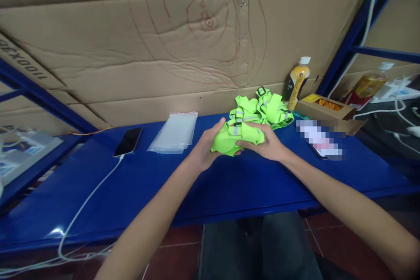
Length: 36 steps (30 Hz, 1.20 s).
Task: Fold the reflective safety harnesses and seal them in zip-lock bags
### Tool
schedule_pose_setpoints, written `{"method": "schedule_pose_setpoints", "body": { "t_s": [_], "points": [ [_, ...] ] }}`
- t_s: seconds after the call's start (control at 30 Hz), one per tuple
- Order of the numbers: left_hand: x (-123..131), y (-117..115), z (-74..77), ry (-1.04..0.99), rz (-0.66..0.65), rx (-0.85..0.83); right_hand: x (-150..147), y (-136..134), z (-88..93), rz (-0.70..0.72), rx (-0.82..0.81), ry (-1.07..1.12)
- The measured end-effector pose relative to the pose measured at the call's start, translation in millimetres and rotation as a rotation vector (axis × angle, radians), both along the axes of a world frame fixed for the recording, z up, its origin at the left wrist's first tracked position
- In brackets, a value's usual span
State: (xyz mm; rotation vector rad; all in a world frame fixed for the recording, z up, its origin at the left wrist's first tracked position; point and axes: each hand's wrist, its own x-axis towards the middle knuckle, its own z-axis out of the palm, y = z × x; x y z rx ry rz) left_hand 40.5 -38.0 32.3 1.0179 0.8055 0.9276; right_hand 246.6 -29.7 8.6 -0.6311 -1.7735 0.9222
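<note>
Between my two hands is a folded bundle of neon-green reflective strap point(226, 140), with a grey reflective strip and a dark buckle showing on it. My left hand point(208, 144) grips its left side, thumb on top. Around its right end closes my right hand point(267, 142), with fingers partly hidden by the fabric. The bundle is held above the blue table point(210, 183). Just behind it lies a loose heap of similar neon-green straps point(274, 109) with black buckles. Left of my hands rests a stack of clear plastic bags point(173, 133).
A phone point(127, 142) with a white cable point(95, 192) lies at the left. On the right are a drink bottle point(298, 81), an open cardboard box point(324, 107) and a blurred-out device point(320, 140). A cardboard wall point(131, 83) borders the back of the table.
</note>
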Motion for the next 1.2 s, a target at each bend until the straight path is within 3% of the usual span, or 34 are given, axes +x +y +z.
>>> {"method": "schedule_pose_setpoints", "body": {
  "t_s": [0.07,0.13,0.23,0.33,0.5,0.57,0.67,0.8,0.87,0.97,1.1,1.2],
  "points": [
    [-2.6,0.0,-0.4,0.024,-0.060,-0.002,3.7,2.6,0.2,0.008,0.131,-0.076],
    [-1.8,-0.3,-1.3,0.018,-0.028,0.012,7.2,6.4,0.2,-0.023,0.275,-0.143],
    [3.3,-0.5,-4.5,-0.003,0.127,0.040,10.2,9.0,0.6,-0.142,0.414,-0.219],
    [7.8,0.7,-10.8,0.003,0.328,0.160,7.6,4.3,1.1,-0.250,0.440,-0.216],
    [7.4,-1.1,-19.6,0.167,0.527,0.499,-5.4,-4.9,-3.6,-0.228,0.476,-0.294],
    [6.4,-6.1,-18.7,0.318,0.530,0.742,-9.6,-3.1,-7.9,-0.205,0.373,-0.226],
    [6.3,-15.8,-15.5,0.500,0.459,1.051,-13.1,2.2,-14.2,-0.144,-0.016,0.007],
    [6.2,-23.2,-17.2,0.620,0.399,1.223,-13.0,4.2,-18.3,0.214,-0.665,0.264],
    [5.4,-23.2,-20.6,0.641,0.369,1.279,-11.3,3.0,-17.9,0.335,-0.824,0.323],
    [4.4,-21.1,-25.2,0.659,0.368,1.332,-9.7,0.2,-14.9,0.339,-0.842,0.360],
    [6.6,-15.8,-28.1,0.705,0.456,1.258,-12.9,-4.5,-9.9,0.150,-0.722,0.400],
    [9.7,-10.8,-29.8,0.670,0.411,1.138,-15.4,-7.5,-8.5,0.032,-0.584,0.394]
  ]
}}
